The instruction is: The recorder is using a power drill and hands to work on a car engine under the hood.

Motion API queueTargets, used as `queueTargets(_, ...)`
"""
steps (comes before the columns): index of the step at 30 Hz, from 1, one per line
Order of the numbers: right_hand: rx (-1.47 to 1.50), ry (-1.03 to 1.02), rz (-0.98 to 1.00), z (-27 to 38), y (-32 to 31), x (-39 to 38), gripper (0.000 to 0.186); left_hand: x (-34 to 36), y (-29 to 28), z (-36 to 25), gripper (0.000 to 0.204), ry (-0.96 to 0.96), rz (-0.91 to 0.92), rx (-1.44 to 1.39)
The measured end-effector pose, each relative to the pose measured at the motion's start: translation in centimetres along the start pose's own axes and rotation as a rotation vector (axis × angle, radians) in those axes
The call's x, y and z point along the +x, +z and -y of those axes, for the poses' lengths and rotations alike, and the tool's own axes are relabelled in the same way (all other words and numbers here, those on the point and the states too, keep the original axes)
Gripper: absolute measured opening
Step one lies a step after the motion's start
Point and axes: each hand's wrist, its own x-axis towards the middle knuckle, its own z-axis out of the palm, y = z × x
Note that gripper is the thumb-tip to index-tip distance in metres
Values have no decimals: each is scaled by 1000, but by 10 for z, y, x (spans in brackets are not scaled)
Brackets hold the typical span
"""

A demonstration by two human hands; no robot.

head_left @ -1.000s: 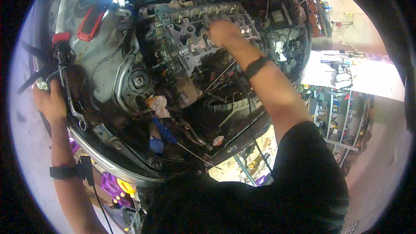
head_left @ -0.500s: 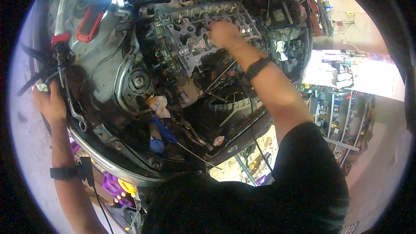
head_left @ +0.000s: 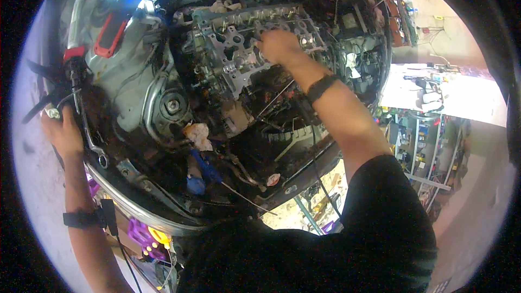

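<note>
My right hand [head_left: 277, 46] is closed over the middle of the exposed metal cylinder head [head_left: 228, 65], its fingertips down among the bores and valve parts, so what they grip is hidden. At the far left, my left hand [head_left: 65, 133] is closed at the car's body edge, beside a small crumpled white item [head_left: 52, 112]; I cannot make out what it grips. A long wrench with a ring end [head_left: 102, 157] and a red-collared tool [head_left: 74, 52] lie just beside that hand. A red-and-black work light [head_left: 108, 35] glows blue at the upper left.
A stained rag [head_left: 198, 134] and a blue tool [head_left: 201, 171] lie in the lower engine bay, near a thin rod. A black cable hangs over the front edge. A white bench [head_left: 472, 97] and shelves [head_left: 420, 152] stand at the right; purple and yellow containers [head_left: 144, 236] lie below.
My right fingers have shifted very slightly over the cylinder head. My left hand stays at the car's edge. The view has drifted a little; little else differs.
</note>
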Motion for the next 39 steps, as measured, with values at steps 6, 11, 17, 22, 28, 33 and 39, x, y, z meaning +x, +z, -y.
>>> queueTargets(6, 36, 13, -18, 2, -18, -2, 41, 0, 2, 14, 43, 140, 19, 143)
queueTargets(11, 150, 13, -86, -19, -48, 31, 38, 1, -3, -18, 46, -147, 16, -137)
queueTargets(17, 3, -57, -72, -9, -31, 77, 36, -5, -3, -2, 48, 68, 25, 26)
queueTargets(22, -5, -158, -87, -2, -24, 91, 29, -12, 7, 31, 50, 157, 76, 112)
queueTargets(28, -78, -174, -104, 2, -29, 93, 27, -16, 10, 39, 49, 239, 10, 247)
queueTargets(33, -96, -148, -72, 3, -31, 89, 30, -10, -3, 9, 52, 108, 85, 105)
queueTargets(39, -41, -37, -90, 17, -34, 83, 34, -8, -5, 10, 33, 212, 24, 136)
